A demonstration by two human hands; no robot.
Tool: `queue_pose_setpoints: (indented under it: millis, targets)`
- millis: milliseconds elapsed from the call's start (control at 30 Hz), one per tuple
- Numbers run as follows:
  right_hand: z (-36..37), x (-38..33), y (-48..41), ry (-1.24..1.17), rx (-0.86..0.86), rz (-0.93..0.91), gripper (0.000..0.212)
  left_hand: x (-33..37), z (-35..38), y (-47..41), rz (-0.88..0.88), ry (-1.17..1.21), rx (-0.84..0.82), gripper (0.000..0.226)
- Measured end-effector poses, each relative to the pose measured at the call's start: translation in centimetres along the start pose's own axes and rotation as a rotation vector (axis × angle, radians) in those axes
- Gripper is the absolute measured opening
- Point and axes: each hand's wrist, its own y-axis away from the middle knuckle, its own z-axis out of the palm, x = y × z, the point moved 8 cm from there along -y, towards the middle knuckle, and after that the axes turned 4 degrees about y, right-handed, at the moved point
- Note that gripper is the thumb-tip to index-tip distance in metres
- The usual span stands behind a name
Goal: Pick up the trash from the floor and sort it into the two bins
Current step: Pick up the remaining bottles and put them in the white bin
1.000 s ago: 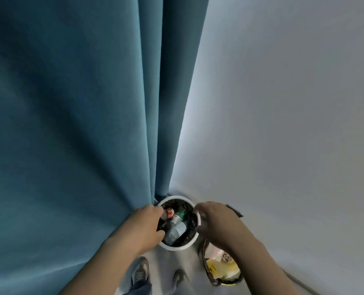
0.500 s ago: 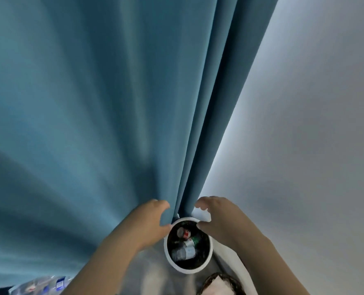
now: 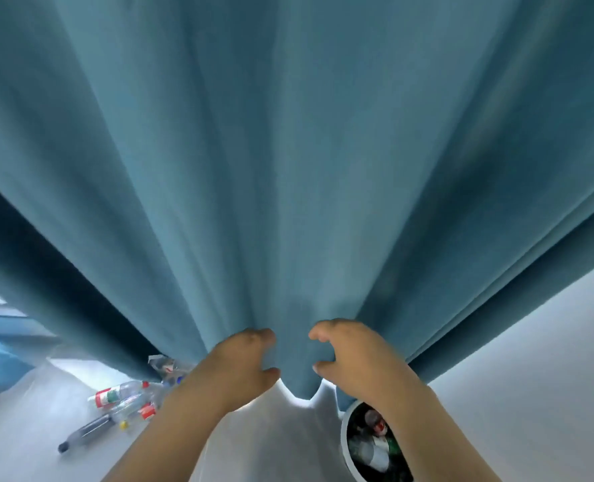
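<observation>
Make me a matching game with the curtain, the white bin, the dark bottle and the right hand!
Things:
1 curtain
2 white bin
3 dark bottle
4 right hand

Matches:
A lying on the floor
B fingers curled, empty
C blue
D bottles inside

Pairs: 1-C, 2-D, 3-A, 4-B

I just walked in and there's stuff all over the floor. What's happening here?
A person is clearing up trash. The left hand and right hand are both empty, fingers loosely curled, in front of a blue curtain. The white bin at lower right already has trash in it. Bottles lie on the floor at left, not yet picked up.
</observation>
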Motion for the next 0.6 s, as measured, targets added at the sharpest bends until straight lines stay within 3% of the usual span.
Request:
queue_pose_setpoints:
  millis: [267, 600]
  targets:
    - [6.6, -17.5, -2.6, 0.052, -0.136, -0.274, 0.042, -15.4, -4.2, 11.8, -0.29, 0.077, 0.137, 0.033]
    - [13.6, -33.1, -4.3, 0.142, -0.261, -0.418, 0.035, -29.6, -7.5, 23.8, -0.532, 0.18, 0.28, 0.045]
